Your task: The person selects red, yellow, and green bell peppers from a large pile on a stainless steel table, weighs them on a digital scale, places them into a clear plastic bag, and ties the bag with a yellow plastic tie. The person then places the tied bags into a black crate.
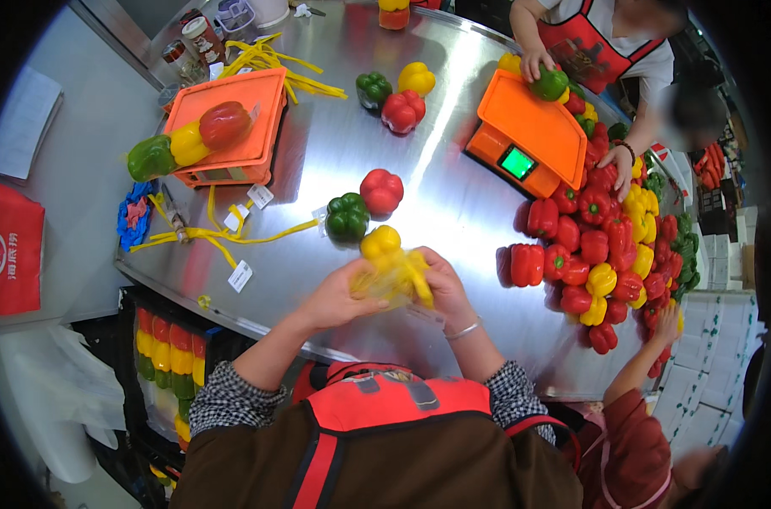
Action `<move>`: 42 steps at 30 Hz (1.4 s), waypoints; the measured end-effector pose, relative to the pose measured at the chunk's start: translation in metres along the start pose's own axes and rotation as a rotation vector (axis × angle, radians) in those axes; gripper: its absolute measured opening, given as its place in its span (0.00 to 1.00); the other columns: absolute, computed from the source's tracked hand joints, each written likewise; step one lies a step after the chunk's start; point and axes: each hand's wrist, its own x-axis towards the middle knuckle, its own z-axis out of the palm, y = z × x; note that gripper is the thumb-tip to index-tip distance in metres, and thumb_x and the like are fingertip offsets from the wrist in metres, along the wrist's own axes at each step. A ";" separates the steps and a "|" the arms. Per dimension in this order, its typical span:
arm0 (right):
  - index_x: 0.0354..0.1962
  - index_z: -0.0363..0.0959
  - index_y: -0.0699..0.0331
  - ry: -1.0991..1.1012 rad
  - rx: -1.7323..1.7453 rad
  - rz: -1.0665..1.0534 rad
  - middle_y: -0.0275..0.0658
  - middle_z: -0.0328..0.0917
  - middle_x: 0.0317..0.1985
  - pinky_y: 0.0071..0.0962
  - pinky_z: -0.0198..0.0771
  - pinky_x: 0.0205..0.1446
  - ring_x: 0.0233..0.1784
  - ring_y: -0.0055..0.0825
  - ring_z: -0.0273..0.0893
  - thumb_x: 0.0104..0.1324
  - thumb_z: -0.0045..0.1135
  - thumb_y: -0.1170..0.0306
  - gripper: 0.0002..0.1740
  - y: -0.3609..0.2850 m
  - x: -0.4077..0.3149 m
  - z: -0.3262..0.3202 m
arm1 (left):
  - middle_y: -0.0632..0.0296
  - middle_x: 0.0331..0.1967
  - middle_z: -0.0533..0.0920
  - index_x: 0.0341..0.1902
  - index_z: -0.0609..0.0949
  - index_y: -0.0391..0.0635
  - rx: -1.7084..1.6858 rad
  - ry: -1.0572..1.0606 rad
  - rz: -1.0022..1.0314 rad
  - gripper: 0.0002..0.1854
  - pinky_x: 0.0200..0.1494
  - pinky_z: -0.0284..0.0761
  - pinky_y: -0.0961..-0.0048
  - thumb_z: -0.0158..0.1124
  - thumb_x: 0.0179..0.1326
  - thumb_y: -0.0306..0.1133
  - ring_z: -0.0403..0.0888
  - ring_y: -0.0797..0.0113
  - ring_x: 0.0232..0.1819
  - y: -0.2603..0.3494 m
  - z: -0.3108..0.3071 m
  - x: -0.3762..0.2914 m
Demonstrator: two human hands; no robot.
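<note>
My left hand [338,298] and my right hand [448,287] hold a thin, see-through yellow bag [388,280] stretched between them. It is blurred, so I cannot tell whether it is net or film. Part of it bunches at my right fingers, and a pale tag [425,314] hangs below. Just beyond the bag sits a yellow bell pepper [380,242], its near side partly covered. A green bell pepper [347,217] and a red bell pepper [382,191] stand close behind it on the steel table [309,280].
An orange scale [233,95] at left bears a row of three packed peppers [190,141]. Yellow strips with tags [220,234] lie nearer. At right are another orange scale [530,130], heaped peppers [594,247] and two co-workers' hands [616,167]. A crate of packed peppers [169,350] stands below left.
</note>
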 end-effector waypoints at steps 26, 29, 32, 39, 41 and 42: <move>0.39 0.65 0.61 0.593 -0.044 -0.046 0.37 0.73 0.28 0.19 0.64 0.22 0.21 0.19 0.68 0.67 0.50 0.72 0.05 0.018 0.161 -0.079 | 0.66 0.27 0.77 0.34 0.75 0.45 0.186 0.257 -0.480 0.04 0.30 0.74 0.78 0.56 0.63 0.30 0.75 0.76 0.25 -0.007 -0.113 0.214; 0.39 0.64 0.63 0.680 0.001 -0.082 0.39 0.74 0.30 0.21 0.67 0.23 0.24 0.21 0.72 0.67 0.49 0.72 0.05 0.026 0.162 -0.076 | 0.65 0.30 0.80 0.35 0.76 0.44 0.251 0.185 -0.579 0.06 0.33 0.76 0.79 0.58 0.63 0.33 0.78 0.75 0.30 -0.015 -0.115 0.221; 0.41 0.66 0.65 0.744 -0.075 -0.130 0.39 0.75 0.31 0.22 0.68 0.23 0.25 0.20 0.72 0.67 0.48 0.72 0.07 0.043 0.167 -0.081 | 0.65 0.30 0.80 0.35 0.77 0.44 0.099 0.240 -0.609 0.07 0.33 0.75 0.79 0.59 0.63 0.34 0.78 0.75 0.30 -0.032 -0.114 0.216; 0.46 0.71 0.68 0.438 0.085 -0.304 0.35 0.77 0.36 0.21 0.73 0.40 0.36 0.18 0.75 0.70 0.44 0.68 0.13 -0.035 0.137 -0.037 | 0.62 0.31 0.78 0.36 0.75 0.42 0.145 0.308 -0.259 0.07 0.33 0.74 0.75 0.58 0.64 0.33 0.76 0.75 0.32 0.048 -0.053 0.207; 0.46 0.71 0.67 0.347 0.105 -0.245 0.35 0.77 0.36 0.19 0.72 0.36 0.34 0.18 0.76 0.70 0.44 0.69 0.13 -0.074 0.105 -0.001 | 0.62 0.32 0.78 0.36 0.75 0.41 0.113 0.384 -0.158 0.07 0.34 0.74 0.76 0.57 0.64 0.32 0.76 0.76 0.33 0.072 -0.020 0.175; 0.46 0.71 0.68 0.276 0.032 -0.143 0.36 0.78 0.38 0.21 0.73 0.42 0.38 0.20 0.77 0.69 0.46 0.70 0.12 -0.072 0.094 -0.004 | 0.62 0.32 0.78 0.36 0.75 0.41 0.100 0.428 -0.098 0.07 0.35 0.74 0.76 0.57 0.64 0.32 0.76 0.76 0.34 0.078 -0.005 0.151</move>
